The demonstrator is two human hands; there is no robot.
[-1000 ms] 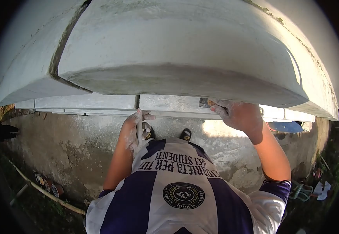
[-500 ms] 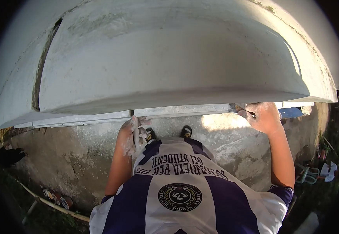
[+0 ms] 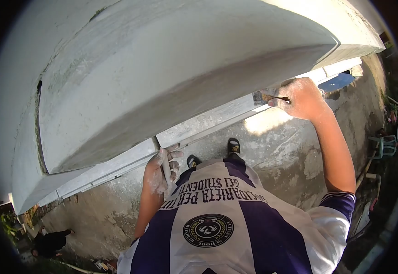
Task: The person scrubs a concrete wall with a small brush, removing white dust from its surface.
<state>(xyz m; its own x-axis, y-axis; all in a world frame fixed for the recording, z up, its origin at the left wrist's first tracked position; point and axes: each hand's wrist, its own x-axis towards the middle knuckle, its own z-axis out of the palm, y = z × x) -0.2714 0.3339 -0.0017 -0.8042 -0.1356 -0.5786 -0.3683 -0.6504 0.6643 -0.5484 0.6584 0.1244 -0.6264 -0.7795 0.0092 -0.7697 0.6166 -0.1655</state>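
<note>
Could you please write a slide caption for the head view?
Beside a pale ledge, a dusty right hand grips a small tool while the left hand holds a narrow piece.

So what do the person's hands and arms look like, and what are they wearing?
Both the left hand and the right hand are bare and smudged with whitish dust. The short right sleeve has a dark purple band with thin white lines. The shirt has white and dark purple stripes, black lettering and a round black badge.
</note>
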